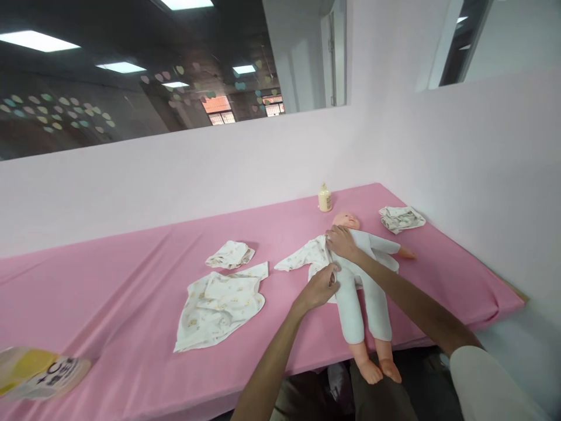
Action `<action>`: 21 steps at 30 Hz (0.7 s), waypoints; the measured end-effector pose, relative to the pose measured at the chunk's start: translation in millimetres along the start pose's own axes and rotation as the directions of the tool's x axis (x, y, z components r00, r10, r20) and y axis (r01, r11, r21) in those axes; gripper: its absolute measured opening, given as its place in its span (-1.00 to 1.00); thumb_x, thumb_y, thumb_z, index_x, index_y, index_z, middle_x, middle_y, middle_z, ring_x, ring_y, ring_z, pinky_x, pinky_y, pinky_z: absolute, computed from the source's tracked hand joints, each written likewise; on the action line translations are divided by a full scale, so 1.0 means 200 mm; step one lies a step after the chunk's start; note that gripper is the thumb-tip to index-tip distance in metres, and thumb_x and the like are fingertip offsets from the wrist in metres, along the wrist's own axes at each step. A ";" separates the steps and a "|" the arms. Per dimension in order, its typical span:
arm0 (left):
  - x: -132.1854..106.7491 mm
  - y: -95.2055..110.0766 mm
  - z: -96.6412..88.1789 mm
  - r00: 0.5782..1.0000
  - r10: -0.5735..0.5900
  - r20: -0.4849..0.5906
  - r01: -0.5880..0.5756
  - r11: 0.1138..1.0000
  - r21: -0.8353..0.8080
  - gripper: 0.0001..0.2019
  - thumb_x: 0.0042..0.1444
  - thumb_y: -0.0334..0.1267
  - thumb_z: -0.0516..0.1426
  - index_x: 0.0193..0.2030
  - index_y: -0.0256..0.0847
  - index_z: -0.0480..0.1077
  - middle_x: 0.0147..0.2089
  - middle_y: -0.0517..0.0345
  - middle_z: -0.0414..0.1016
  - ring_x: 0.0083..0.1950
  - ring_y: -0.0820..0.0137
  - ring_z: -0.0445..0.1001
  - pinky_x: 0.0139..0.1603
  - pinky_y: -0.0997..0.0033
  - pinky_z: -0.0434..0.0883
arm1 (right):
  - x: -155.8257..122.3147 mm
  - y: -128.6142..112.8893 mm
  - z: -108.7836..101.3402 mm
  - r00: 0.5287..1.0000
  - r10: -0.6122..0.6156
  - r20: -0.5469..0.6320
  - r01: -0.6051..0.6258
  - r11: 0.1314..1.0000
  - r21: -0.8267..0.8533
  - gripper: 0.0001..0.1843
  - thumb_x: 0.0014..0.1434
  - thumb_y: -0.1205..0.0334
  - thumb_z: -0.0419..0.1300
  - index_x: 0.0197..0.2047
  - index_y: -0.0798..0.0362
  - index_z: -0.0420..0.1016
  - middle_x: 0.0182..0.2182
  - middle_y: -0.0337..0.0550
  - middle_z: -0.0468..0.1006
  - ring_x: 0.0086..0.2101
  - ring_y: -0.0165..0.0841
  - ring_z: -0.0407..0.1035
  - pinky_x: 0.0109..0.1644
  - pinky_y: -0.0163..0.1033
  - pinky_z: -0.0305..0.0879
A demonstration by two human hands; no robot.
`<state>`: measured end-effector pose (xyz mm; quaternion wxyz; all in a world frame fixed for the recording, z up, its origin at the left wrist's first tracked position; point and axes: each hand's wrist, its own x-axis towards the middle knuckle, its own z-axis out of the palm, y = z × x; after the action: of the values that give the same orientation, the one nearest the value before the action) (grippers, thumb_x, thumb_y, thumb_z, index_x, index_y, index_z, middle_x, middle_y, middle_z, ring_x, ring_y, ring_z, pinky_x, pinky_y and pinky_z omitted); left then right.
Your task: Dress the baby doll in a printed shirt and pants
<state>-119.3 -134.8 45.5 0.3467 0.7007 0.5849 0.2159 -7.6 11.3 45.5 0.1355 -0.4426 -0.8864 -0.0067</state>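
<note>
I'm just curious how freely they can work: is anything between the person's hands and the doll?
Nothing visible blocks them: the right hand is at the doll's upper chest, the left hand at its hip, both by the printed shirt spread under it. The bottle and the folded cloth at far right are clear of both hands.

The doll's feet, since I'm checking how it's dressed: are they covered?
No, the doll shows bare feet below its white legs.
</note>
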 end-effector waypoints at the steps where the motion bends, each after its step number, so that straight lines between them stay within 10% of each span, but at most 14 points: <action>1: 0.00 0.01 -0.02 1.000 -0.003 0.002 0.003 1.000 0.027 -0.68 0.14 -0.23 0.01 0.06 -0.11 0.28 -0.26 0.17 0.34 -0.28 0.35 0.33 -0.33 0.40 0.27 | -0.08 0.05 0.00 0.999 0.008 -0.040 -0.007 0.999 0.035 -0.67 0.31 0.32 -0.08 -0.07 0.08 0.49 -0.05 0.05 0.50 0.01 -0.17 0.30 0.09 -0.14 0.13; 5: 0.09 0.09 -0.09 0.984 0.021 -0.176 0.016 0.978 0.209 -0.70 0.20 -0.21 -0.02 0.05 -0.12 0.31 -0.14 0.08 0.40 -0.14 0.28 0.41 -0.15 0.31 0.32 | -0.49 0.38 0.03 0.928 0.314 -0.202 -0.252 0.926 0.282 -0.64 0.32 0.26 -0.14 -0.24 0.07 0.49 -0.20 -0.03 0.54 -0.10 -0.23 0.35 0.02 -0.19 0.18; 9: 0.41 0.25 -0.05 0.960 0.250 -0.124 -0.181 0.896 0.405 -0.67 0.23 -0.26 -0.04 0.12 -0.15 0.28 0.04 -0.02 0.39 0.04 0.21 0.40 0.04 0.22 0.32 | -0.78 0.63 0.10 0.803 0.596 -0.010 -0.574 0.778 0.255 -0.69 0.25 0.16 -0.03 -0.33 0.08 0.49 -0.27 -0.01 0.52 -0.19 -0.19 0.38 -0.15 -0.18 0.20; 14: 0.87 0.41 0.17 0.923 0.310 0.229 -0.382 0.656 0.651 -0.54 0.09 -0.35 0.13 0.17 -0.21 0.27 0.17 -0.12 0.36 0.17 0.12 0.35 0.14 0.17 0.28 | -0.80 0.64 0.11 0.784 0.591 0.189 -0.620 0.742 0.254 -0.76 0.17 0.10 0.07 -0.35 0.05 0.46 -0.34 -0.12 0.48 -0.26 -0.24 0.38 -0.19 -0.21 0.19; 21: 1.09 0.40 0.33 0.950 0.197 0.241 -0.311 0.579 0.754 -0.52 0.01 -0.39 0.24 0.10 -0.24 0.30 0.10 -0.24 0.43 0.11 0.01 0.42 0.11 0.03 0.29 | -0.79 0.64 0.12 0.791 0.578 0.199 -0.612 0.746 0.264 -0.74 0.13 0.02 0.09 -0.37 0.05 0.38 -0.24 -0.07 0.47 -0.10 -0.12 0.30 -0.07 -0.09 0.14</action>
<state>30.7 54.7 38.1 0.0089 0.8700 0.4893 -0.0599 176.9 -31.6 -30.2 0.1526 -0.6744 -0.6938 0.2013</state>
